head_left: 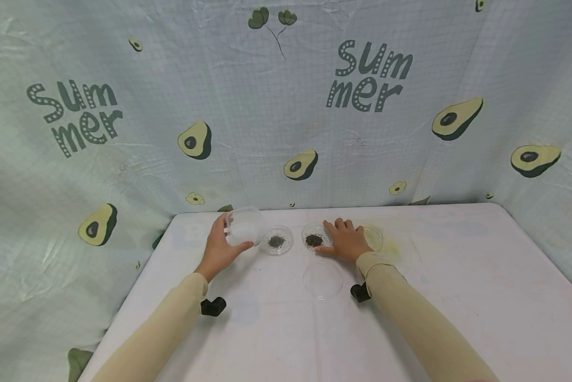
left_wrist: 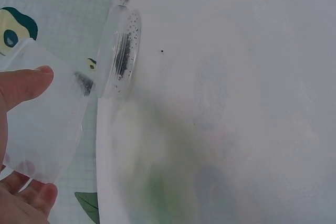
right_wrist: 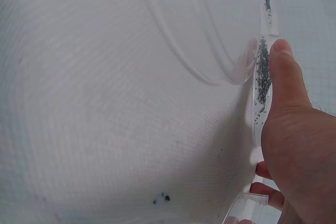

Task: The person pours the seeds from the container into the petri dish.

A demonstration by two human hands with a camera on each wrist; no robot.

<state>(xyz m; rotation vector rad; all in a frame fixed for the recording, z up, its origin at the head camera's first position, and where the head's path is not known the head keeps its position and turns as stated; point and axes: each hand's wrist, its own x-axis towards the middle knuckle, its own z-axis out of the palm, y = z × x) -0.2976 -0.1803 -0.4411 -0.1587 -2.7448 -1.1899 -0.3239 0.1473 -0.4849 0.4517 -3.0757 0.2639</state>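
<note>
My left hand [head_left: 219, 250] grips a translucent plastic container [head_left: 244, 227], thumb on one side and fingers on the other. In the left wrist view a dark patch shows at one corner of it. Just right of the container stands a clear petri dish [head_left: 287, 242] with dark granules [head_left: 276, 241] heaped in its middle. My right hand [head_left: 347, 240] holds a second clear dish [head_left: 305, 232] by its right side, thumb and forefinger spread along the edge. Dark brown granules [head_left: 313, 240] lie in that dish. The right wrist view shows the thumb along its rim.
An empty clear round dish or lid [head_left: 322, 281] lies nearer me on the white table [head_left: 276, 339]. Partly behind my right hand is another clear dish [head_left: 375, 233], with a yellowish stain [head_left: 392, 248] beside it. A printed curtain [head_left: 248, 106] hangs behind the table.
</note>
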